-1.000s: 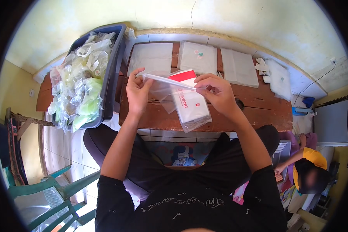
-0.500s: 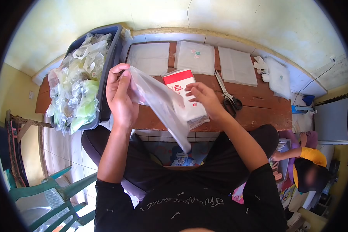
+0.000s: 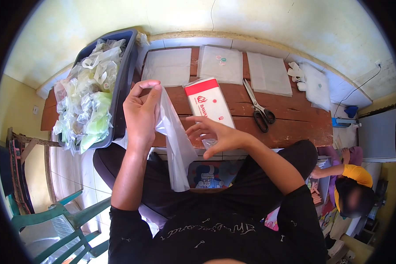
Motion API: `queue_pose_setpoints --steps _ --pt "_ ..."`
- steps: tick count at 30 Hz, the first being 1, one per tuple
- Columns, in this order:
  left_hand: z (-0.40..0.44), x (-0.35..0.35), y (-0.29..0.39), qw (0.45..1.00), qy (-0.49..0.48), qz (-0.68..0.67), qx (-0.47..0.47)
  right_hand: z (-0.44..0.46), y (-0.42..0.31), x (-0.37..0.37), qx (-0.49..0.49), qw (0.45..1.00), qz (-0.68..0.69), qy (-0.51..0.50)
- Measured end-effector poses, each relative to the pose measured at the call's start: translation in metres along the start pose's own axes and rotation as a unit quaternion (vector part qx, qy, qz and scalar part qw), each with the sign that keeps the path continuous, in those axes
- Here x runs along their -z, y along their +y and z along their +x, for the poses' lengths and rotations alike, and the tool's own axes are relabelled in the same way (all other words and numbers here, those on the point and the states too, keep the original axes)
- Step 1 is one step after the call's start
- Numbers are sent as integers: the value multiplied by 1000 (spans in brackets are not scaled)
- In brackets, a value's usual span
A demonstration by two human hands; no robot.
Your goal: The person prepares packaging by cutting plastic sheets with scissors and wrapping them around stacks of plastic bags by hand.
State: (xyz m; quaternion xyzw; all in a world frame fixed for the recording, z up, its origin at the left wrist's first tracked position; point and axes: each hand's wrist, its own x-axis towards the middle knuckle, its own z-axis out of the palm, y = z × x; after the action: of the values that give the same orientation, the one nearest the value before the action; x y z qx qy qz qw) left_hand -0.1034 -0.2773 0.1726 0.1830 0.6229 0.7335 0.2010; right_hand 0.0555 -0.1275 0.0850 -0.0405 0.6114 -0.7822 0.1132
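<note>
My left hand pinches the top corner of a clear plastic bag, which hangs down over the table's near edge toward my lap. Close to the bag's right side, my right hand is open, fingers apart and curved; whether its fingertips touch the plastic I cannot tell. Behind that hand lies a stack of white plastic bags with red print, its lower part partly covered by the hand. A pair of scissors with black handles rests to the right of the stack.
Flat stacks of clear bags line the back of the brown wooden table. At the left stands a dark bin heaped with crumpled bags. White rolls sit at the back right. A person in a yellow sleeve sits low at the right.
The bag has swung left and now hangs more steeply, uncovering the red-printed stack. My right hand has moved down and left toward the bag; my left hand has shifted slightly.
</note>
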Motion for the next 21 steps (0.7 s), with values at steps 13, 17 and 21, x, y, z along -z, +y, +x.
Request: queue_pose_setpoints --steps 13,17,21 --pt "6 7 0 999 37 14 -10 -1 5 -28 73 970 -57 226" --pt "19 23 -20 1000 -2 10 1 -10 -33 7 -31 946 61 315" --pt "22 28 -25 980 -128 113 103 -40 -57 54 -120 960 6 254"
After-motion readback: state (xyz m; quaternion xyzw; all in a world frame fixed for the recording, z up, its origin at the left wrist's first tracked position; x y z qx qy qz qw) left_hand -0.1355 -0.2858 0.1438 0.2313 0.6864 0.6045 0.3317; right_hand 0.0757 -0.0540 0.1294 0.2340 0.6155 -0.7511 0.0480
